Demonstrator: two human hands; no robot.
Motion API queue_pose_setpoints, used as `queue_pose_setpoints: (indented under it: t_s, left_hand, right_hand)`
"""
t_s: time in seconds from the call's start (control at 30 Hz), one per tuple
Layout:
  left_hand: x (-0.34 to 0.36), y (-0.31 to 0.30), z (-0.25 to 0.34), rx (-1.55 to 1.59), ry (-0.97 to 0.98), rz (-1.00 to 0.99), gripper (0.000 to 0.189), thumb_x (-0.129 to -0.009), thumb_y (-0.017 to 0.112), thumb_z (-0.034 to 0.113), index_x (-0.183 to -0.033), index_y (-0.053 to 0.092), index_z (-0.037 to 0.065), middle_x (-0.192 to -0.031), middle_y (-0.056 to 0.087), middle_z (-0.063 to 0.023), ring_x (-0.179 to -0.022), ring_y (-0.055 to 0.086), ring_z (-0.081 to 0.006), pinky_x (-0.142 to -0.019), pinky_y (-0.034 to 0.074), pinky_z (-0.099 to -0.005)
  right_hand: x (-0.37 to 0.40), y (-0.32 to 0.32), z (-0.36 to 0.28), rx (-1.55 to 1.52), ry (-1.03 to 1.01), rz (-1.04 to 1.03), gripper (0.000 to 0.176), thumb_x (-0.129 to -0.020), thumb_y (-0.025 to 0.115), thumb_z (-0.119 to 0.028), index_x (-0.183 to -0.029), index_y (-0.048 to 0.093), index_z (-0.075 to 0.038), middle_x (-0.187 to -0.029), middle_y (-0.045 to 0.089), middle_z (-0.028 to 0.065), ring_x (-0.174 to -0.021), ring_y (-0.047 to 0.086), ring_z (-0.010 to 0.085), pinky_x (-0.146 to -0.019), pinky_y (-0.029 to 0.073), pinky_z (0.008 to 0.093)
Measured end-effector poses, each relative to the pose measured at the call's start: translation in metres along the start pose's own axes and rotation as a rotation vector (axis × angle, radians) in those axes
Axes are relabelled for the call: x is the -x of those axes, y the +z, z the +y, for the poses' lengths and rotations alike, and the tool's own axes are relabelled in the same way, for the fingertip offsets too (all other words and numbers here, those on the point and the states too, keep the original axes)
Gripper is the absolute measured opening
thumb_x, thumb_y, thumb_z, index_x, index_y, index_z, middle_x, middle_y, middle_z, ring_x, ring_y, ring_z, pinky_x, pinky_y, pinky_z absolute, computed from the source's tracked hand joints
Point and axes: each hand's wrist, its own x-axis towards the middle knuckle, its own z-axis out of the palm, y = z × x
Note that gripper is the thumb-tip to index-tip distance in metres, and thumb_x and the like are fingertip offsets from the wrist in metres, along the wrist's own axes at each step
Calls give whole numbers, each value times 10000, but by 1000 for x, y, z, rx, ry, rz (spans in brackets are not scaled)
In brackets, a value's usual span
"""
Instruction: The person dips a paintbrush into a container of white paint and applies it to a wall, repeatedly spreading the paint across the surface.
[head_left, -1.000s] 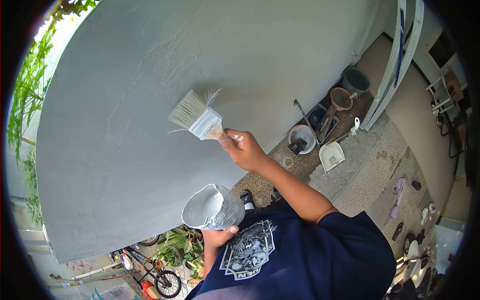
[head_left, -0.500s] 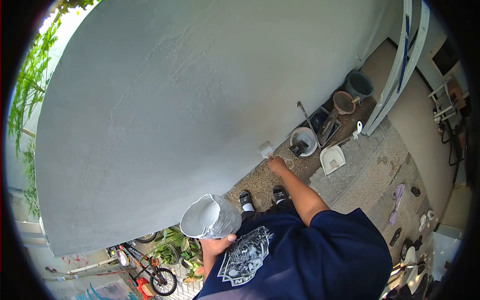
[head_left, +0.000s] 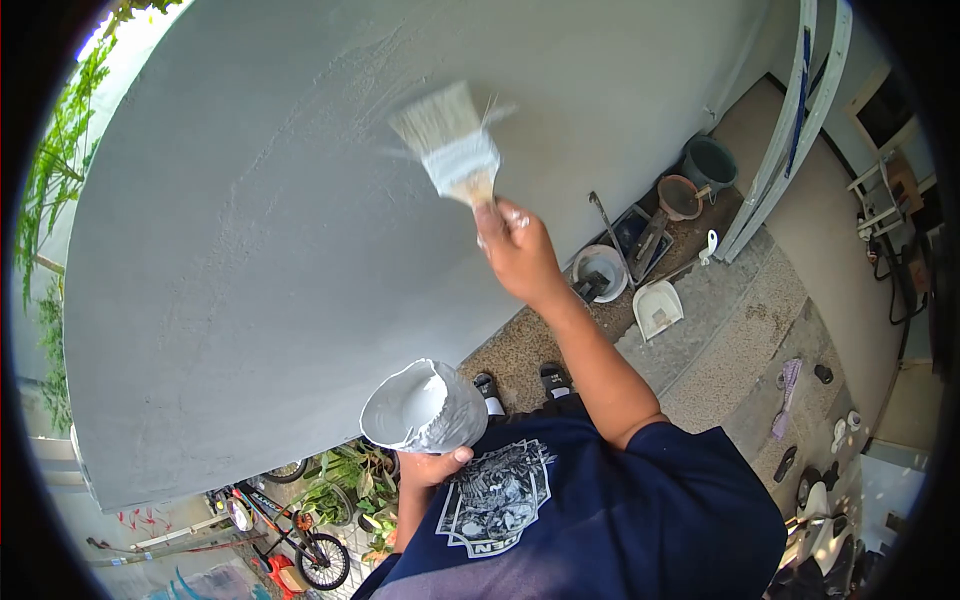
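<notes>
My right hand is closed round the handle of a wide paintbrush, raised in front of the grey wall. Its pale bristles point up and to the left, and white paint coats the band below them. White specks mark my fingers. Low and close to my body, my left hand grips a paint container from beneath, thumb against its side. The container is smeared with grey-white paint and has pale paint inside. Most of the left fingers are hidden under it.
Along the wall's foot stand a white bucket, a brown basin and a dark bucket. A white dustpan lies on the floor. Pale poles lean at right. Lower left are plants and a bicycle.
My right hand has lifted the paintbrush from low by the wall's foot up and to the left, nearer the camera. My left hand keeps the paint container in nearly the same place.
</notes>
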Motion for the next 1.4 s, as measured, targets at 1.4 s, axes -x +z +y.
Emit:
queue_pose_setpoints:
  t_s: [1.4]
  left_hand:
    - [-21, -18, -47, -92, 201, -34, 1101, -609, 943, 380, -1445, 382, -65, -1366, 541, -201, -1242, 564, -319, -1065, 449, -470]
  right_hand:
    - [-101, 2, -24, 9, -15, -124, 468, -1061, 497, -443, -774, 510, -74, -616, 446, -25, -540, 398, 74, -507, 366, 277]
